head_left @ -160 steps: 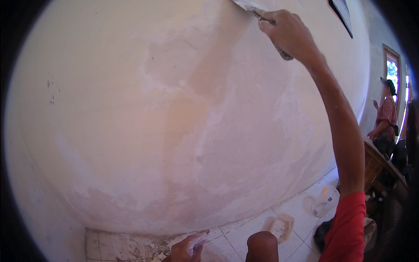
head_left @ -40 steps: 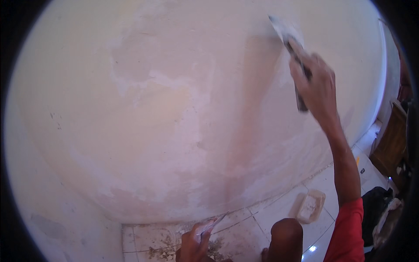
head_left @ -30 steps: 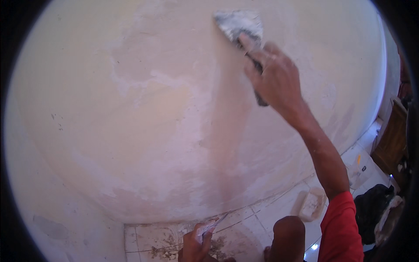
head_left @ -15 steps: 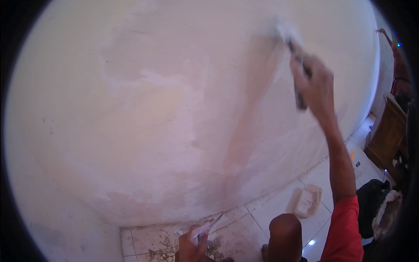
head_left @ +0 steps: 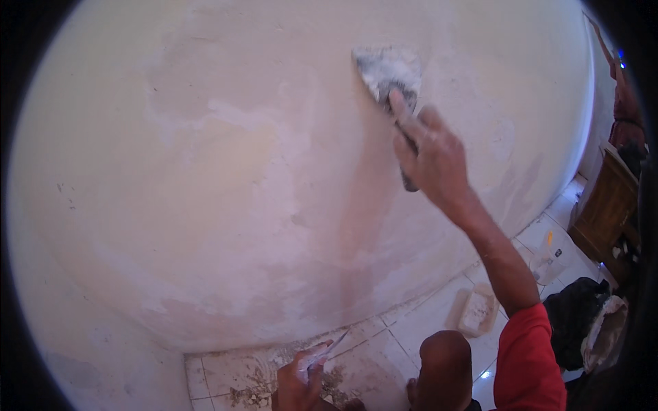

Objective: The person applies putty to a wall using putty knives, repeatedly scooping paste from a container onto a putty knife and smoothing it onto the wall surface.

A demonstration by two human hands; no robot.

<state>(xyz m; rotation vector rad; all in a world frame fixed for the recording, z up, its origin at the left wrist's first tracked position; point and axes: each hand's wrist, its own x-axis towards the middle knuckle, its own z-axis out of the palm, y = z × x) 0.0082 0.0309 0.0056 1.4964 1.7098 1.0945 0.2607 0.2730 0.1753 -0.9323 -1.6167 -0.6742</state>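
My right hand (head_left: 439, 154) grips the dark handle of a putty knife (head_left: 391, 68), index finger stretched along it toward the blade. The wide blade, smeared with whitish putty, lies against the patchy cream wall (head_left: 212, 161). Low in the view, my left hand (head_left: 299, 380) is closed round a second flat tool (head_left: 332, 348) with a thin pale edge; its exact kind I cannot make out. White putty smears the left fingers. Smoothed pale patches and rough pinkish areas mark the wall around the blade.
A shallow tub (head_left: 478, 312) of white putty stands on the tiled floor right of my knee (head_left: 445, 363). Crumbled debris (head_left: 257, 390) lies by the wall's foot. Farther right are a black bag (head_left: 576, 318), a wooden cabinet (head_left: 606, 205) and another person (head_left: 627, 103).
My right hand has swept the putty knife leftward and slightly down across the wall, and its blade now shows clearly. The left hand stays nearly in place with its tool.
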